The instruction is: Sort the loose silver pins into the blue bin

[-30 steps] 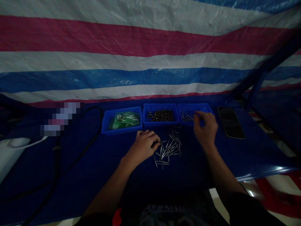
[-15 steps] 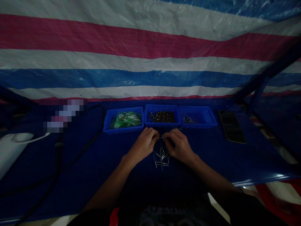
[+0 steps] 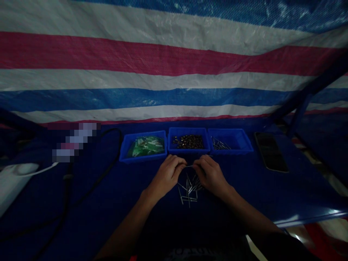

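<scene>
Between my two hands a thin metal pin (image 3: pixel 189 166) runs roughly level, one end in each pinch. My left hand (image 3: pixel 171 170) has its fingers closed on the pin's left end. On the right end, the fingertips of my right hand (image 3: pixel 210 173) are pressed together. Just below them lies a loose pile of similar metal pins (image 3: pixel 188 198), partly covered by my right hand. Straight ahead is a blue bin of small dark metallic pieces (image 3: pixel 191 141). To its right, another blue bin (image 3: pixel 240 140) holds several thin pins along its left side.
A third blue bin (image 3: pixel 127 158) at the left contains green-tinted plastic bags. A phone (image 3: pixel 271 152) lies at the right of the blue table (image 3: pixel 114 206). Black cable (image 3: pixel 104 168) curves along the left, near a white device (image 3: pixel 16 181). Striped sheeting (image 3: pixel 163 58) hangs behind.
The whole scene sits slightly lower as the view tilts up. My hands are a little farther apart, with more of the pin showing between them.
</scene>
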A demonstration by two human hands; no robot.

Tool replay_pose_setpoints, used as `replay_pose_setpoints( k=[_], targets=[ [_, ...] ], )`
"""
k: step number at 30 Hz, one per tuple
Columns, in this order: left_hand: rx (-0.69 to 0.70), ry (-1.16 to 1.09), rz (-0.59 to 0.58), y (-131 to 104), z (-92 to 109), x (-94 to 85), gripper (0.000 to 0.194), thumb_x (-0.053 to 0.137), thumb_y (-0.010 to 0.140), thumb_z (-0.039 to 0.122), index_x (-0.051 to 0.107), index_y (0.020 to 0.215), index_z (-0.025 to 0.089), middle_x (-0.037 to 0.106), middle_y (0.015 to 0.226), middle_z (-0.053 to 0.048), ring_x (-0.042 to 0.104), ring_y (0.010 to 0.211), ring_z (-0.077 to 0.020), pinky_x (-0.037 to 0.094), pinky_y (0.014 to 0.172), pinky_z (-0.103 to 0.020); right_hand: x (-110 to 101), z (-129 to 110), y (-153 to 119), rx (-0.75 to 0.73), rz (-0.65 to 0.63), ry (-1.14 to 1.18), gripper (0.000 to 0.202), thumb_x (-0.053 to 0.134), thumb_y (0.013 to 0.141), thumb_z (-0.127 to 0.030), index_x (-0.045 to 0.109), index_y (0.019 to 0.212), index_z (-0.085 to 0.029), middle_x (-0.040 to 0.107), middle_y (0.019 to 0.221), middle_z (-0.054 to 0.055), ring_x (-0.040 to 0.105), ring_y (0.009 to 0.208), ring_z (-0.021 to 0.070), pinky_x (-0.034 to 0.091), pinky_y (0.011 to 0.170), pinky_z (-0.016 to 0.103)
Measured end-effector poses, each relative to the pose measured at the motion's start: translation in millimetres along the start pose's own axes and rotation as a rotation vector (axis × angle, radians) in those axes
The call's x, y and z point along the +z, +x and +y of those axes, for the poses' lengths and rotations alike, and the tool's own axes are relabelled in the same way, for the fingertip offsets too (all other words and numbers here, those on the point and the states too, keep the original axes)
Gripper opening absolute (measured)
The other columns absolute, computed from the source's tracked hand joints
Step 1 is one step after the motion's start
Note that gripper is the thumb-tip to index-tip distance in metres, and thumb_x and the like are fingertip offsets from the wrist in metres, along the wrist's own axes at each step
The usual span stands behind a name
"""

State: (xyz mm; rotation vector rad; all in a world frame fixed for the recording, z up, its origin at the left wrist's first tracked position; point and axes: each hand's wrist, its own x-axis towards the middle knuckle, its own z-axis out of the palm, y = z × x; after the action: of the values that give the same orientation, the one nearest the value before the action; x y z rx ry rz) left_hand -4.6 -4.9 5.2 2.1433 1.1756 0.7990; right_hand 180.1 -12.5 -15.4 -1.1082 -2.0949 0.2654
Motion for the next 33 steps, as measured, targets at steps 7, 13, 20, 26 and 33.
replay_pose_setpoints(
  k=[7,13,20,26,33],
  targets=[
    [0.025,-0.018,-0.03,-1.7,0.2,7.5,0.011,0.045,0.089,0.02,0.054,0.094,0.018,0.06,0.087,-0.003,0.051,0.085,-0.0153,0.042,0.076,-0.029,-6.2,-5.9,1.2,0.049,-0.017,-0.046,0.018,0.04,0.089,-0.02,0.048,0.072,-0.019,0.051,0.066,0.003,0.047,0.064,0.0148,0.038,0.059,0.028],
    [0.01,0.129,-0.088,-0.6,0.9,4.2,0.013,0.043,0.089,0.021,0.056,0.094,0.019,0.061,0.088,-0.002,0.051,0.085,-0.0168,0.037,0.079,-0.034,-20.8,6.1,-3.2,0.236,0.24,-0.101,0.009,0.037,0.088,-0.021,0.044,0.082,-0.02,0.049,0.068,0.002,0.048,0.059,0.0147,0.037,0.056,0.027],
    [0.098,0.296,-0.257,-3.8,4.5,-1.5,0.016,0.048,0.086,0.017,0.058,0.096,0.023,0.059,0.088,-0.001,0.049,0.088,-0.0179,0.031,0.083,-0.038,-47.0,40.2,-6.0,0.621,0.63,-0.331,0.017,0.036,0.087,-0.031,0.045,0.091,-0.017,0.054,0.074,0.005,0.052,0.061,0.0168,0.036,0.057,0.029],
    [0.079,0.328,-0.313,-2.6,0.6,-0.5,0.01,0.048,0.088,0.023,0.057,0.089,0.021,0.056,0.09,-0.001,0.047,0.088,-0.0176,0.033,0.079,-0.036,-43.4,44.2,2.4,0.628,0.438,-0.382,0.026,0.045,0.085,-0.037,0.052,0.098,-0.015,0.053,0.063,0.001,0.051,0.057,0.0164,0.037,0.056,0.029],
    [0.008,0.221,-0.212,-0.2,0.8,-0.7,0.011,0.043,0.09,0.023,0.052,0.087,0.018,0.057,0.088,-0.001,0.049,0.088,-0.0164,0.038,0.079,-0.033,-20.7,8.8,-0.7,0.219,0.188,-0.078,0.012,0.049,0.084,-0.025,0.056,0.091,-0.017,0.056,0.069,0.002,0.051,0.06,0.0133,0.042,0.06,0.027]
  ],
)
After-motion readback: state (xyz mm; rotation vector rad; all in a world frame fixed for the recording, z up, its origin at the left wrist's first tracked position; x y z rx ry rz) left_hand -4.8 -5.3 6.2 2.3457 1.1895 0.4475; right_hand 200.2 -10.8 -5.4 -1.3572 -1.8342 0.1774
